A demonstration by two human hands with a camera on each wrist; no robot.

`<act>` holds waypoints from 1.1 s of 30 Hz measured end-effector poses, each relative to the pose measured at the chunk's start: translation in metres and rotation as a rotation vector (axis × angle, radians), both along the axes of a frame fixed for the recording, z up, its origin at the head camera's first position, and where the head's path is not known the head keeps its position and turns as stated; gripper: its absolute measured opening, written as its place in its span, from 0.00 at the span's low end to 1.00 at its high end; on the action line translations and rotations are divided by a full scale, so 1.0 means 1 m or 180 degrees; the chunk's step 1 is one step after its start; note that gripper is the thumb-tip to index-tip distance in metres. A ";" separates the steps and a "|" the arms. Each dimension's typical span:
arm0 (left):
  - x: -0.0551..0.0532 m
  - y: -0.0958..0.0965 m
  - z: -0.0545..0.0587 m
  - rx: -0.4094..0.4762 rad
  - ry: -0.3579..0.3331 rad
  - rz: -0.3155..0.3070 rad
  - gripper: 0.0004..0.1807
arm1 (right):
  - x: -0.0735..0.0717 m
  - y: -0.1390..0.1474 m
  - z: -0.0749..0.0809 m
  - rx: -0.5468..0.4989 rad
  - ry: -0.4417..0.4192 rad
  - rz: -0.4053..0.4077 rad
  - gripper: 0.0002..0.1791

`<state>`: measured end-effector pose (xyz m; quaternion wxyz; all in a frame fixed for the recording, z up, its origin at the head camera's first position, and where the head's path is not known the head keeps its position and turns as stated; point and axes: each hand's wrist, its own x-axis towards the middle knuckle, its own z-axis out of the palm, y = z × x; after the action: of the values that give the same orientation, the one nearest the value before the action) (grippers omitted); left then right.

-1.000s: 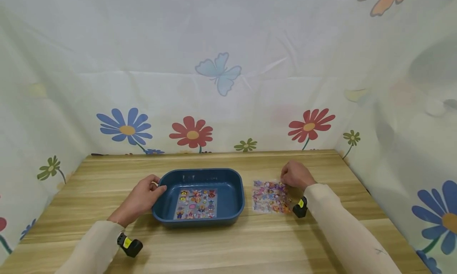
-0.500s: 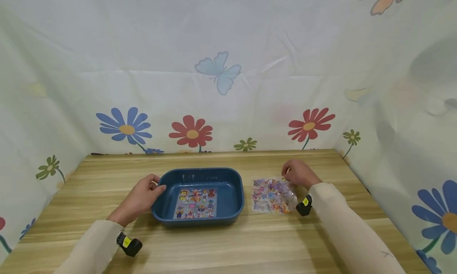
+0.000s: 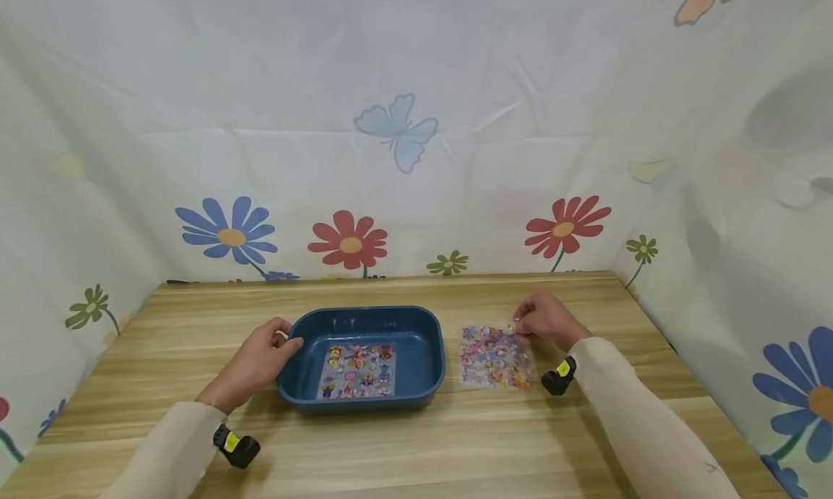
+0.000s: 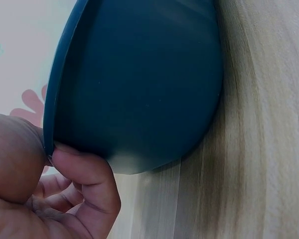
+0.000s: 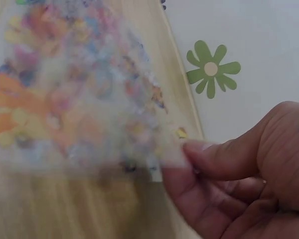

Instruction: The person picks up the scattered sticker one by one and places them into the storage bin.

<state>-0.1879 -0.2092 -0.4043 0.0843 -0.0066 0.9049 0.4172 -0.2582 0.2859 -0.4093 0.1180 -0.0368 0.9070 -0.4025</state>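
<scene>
A dark blue rectangular tray [image 3: 419,369] with rounded corners stands on the table. My left hand [image 3: 260,354] grips its left rim, thumb over the edge and curled fingers against the outer wall, as the left wrist view shows on the tray's side [image 4: 139,89]. Inside the tray lies a clear sticker sheet [image 3: 358,372] with small cartoon figures. To the right of the tray, my right hand [image 3: 549,320] pinches the far right corner of colourful see-through sticker sheets [image 3: 494,358]. In the right wrist view the sticker sheets [image 5: 74,99] look blurred, their corner between thumb and forefinger.
Everything rests on a wood-grain table [image 3: 390,455]. A white curtain [image 3: 416,72] printed with flowers and butterflies hangs behind the table and along both sides. Black wrist cameras are strapped over both cream sleeves [image 3: 625,405].
My right hand has shifted slightly right, and the sheets' right part shows more, its pattern shifting as the corner lifts. The left hand and the tray stay where they were.
</scene>
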 end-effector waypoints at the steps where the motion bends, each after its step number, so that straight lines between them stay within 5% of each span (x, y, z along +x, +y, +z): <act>1: 0.000 0.000 0.000 0.0004 -0.0002 0.0000 0.17 | 0.001 0.000 -0.001 -0.0068 -0.0021 0.0001 0.08; 17: -0.001 0.002 -0.002 0.0007 -0.0054 0.0020 0.17 | 0.001 0.012 -0.019 -0.0619 -0.0084 -0.0066 0.10; 33: -0.002 0.001 0.000 0.0020 -0.0074 0.0052 0.16 | 0.001 0.018 -0.013 -0.0807 -0.0162 -0.0096 0.13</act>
<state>-0.1896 -0.2085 -0.4043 0.0913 -0.0185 0.9025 0.4206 -0.2573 0.3036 -0.4222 0.1293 -0.0277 0.8460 -0.5165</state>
